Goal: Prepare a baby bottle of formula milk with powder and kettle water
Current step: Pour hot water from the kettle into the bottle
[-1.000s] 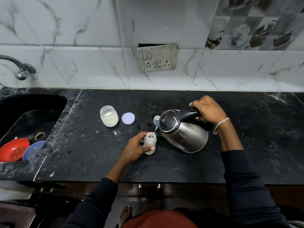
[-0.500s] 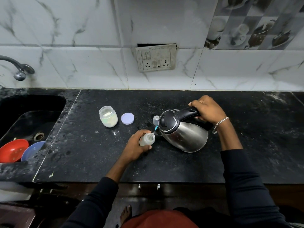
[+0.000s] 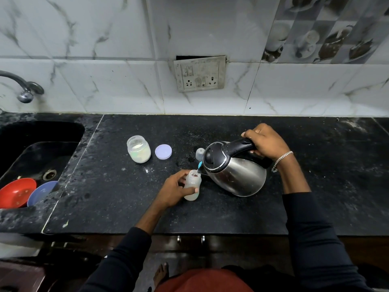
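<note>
My left hand (image 3: 173, 189) grips a small translucent baby bottle (image 3: 192, 186) standing on the black counter (image 3: 117, 203), its mouth uncapped. My right hand (image 3: 266, 143) holds the black handle of a steel kettle (image 3: 236, 172), tilted left so its spout sits right at the bottle's mouth. A thin blue-handled tool (image 3: 200, 165) rises from the bottle's mouth. An open jar of white powder (image 3: 139, 149) stands further left, with its pale lid (image 3: 163, 151) lying beside it. The bottle's teat cap (image 3: 199, 153) stands behind the kettle's spout.
A dark sink (image 3: 40, 144) at the left holds a red bowl (image 3: 15, 194) and a blue bowl (image 3: 42, 191), with a tap (image 3: 23, 87) above. A socket plate (image 3: 200, 73) is on the tiled wall. Counter front edge runs near my body.
The bottle was lifted and tipped toward the spout half a second ago; now it stands upright again on the counter, lower. The kettle stays tilted in much the same place.
</note>
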{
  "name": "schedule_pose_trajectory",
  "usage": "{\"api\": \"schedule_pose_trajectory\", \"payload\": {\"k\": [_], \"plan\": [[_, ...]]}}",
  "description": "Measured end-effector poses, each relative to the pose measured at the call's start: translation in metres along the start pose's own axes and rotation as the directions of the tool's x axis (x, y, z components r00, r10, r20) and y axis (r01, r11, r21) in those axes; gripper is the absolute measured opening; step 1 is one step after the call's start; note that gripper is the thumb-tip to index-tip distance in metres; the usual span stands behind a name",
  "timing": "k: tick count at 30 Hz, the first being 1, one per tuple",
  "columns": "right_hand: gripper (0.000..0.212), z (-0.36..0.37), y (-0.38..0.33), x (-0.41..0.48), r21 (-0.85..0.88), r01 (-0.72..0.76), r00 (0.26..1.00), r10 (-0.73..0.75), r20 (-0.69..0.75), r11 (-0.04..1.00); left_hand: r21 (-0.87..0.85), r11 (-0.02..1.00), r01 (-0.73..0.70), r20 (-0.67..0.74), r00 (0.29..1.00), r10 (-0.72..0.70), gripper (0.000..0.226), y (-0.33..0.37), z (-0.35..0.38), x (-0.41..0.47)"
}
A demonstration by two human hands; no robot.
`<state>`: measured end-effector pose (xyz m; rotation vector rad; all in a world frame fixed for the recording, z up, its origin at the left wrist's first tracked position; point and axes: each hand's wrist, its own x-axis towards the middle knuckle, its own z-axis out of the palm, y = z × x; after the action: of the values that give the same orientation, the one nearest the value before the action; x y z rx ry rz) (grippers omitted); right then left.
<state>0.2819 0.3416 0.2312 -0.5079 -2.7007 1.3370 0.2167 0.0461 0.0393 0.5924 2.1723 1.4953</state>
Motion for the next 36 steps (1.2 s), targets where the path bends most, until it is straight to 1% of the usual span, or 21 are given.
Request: {"api": "schedule_pose_trajectory", "payload": {"k": [6, 10, 15, 22, 27, 30, 34, 36], "plan": [[0.048, 0.0000, 0.0000, -0.0006, -0.008, -0.009, 1.000, 0.009, 0.001, 1.000, 0.009, 1.000, -0.017, -0.021, 1.000, 0.017, 0.069, -0.0052, -0.0017, 0.0008], [0.048, 0.0006, -0.0010, -0.0012, -0.004, -0.005, 1.000, 0.005, -0.005, 1.000, -0.002, 0.999, -0.041, -0.024, 0.999, 0.040, 0.064, -0.0047, -0.0034, 0.0010], [0.048, 0.0014, -0.0021, -0.0024, -0.007, -0.007, 1.000, 0.007, -0.006, 1.000, -0.008, 0.998, -0.059, -0.035, 0.998, 0.059, 0.065, -0.0060, -0.0029, 0.0011], [0.047, 0.0013, -0.0015, -0.0029, -0.009, -0.006, 1.000, 0.006, -0.007, 1.000, -0.048, 0.999, -0.012, 0.008, 1.000, 0.012, 0.058, -0.0006, -0.0018, -0.0016], [0.047, 0.0015, -0.0015, -0.0037, -0.014, -0.011, 1.000, 0.011, 0.000, 1.000, -0.052, 0.999, 0.013, 0.034, 0.999, -0.011, 0.060, 0.0000, -0.0005, -0.0040], [0.048, 0.0015, -0.0022, -0.0042, -0.020, -0.007, 1.000, 0.007, -0.005, 1.000, -0.054, 0.998, 0.014, 0.037, 0.999, -0.012, 0.063, 0.0010, -0.0003, -0.0051], [0.046, 0.0012, -0.0013, -0.0044, -0.013, -0.014, 1.000, 0.014, -0.009, 1.000, -0.034, 0.999, 0.004, 0.024, 1.000, -0.003, 0.060, 0.0015, -0.0012, -0.0059], [0.047, 0.0013, -0.0012, -0.0042, -0.013, -0.016, 1.000, 0.016, -0.006, 1.000, -0.023, 1.000, 0.002, 0.017, 1.000, -0.002, 0.062, -0.0001, -0.0016, -0.0056]]}}
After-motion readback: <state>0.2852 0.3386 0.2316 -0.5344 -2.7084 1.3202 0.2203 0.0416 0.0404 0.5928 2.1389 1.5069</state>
